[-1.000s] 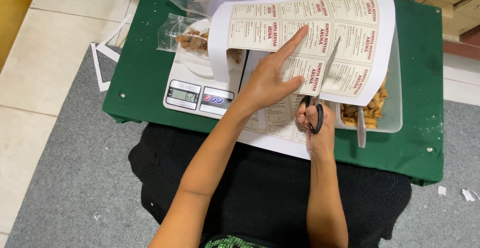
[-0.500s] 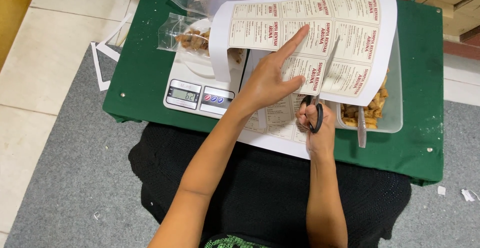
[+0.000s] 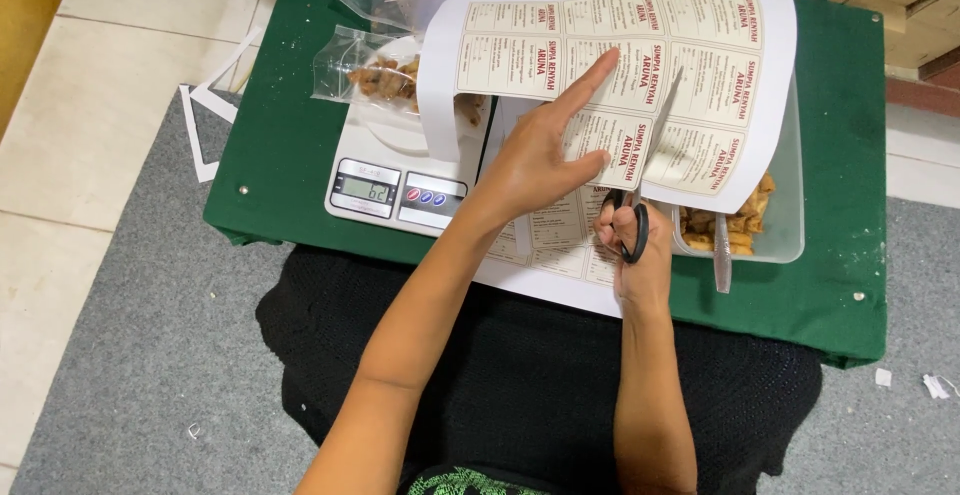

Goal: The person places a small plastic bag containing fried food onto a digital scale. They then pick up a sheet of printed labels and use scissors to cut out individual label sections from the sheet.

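At frame centre, the left hand (image 3: 535, 160) presses spread fingers (image 3: 590, 73) on the label sheet (image 3: 640, 65). The right hand (image 3: 632, 245) grips scissors (image 3: 648, 170), fingers through the handles, blades cutting into the sheet.

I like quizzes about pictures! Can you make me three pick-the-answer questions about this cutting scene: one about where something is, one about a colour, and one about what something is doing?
1. Where does the white digital kitchen scale sit?
A. on the grey floor
B. on the green-covered table
C. inside the clear plastic tub

2. What colour are the handles of the metal scissors?
A. black
B. yellow
C. pink

3. What is the right hand doing?
A. resting flat on the table
B. gripping the scissors, blades in the white sheet of printed labels
C. holding a spoon

Answers:
1 B, the scale stands on the green cloth, left of the sheet.
2 A, the loops around the fingers are black.
3 B, the right fingers go through the handles while the left hand steadies the sheet.
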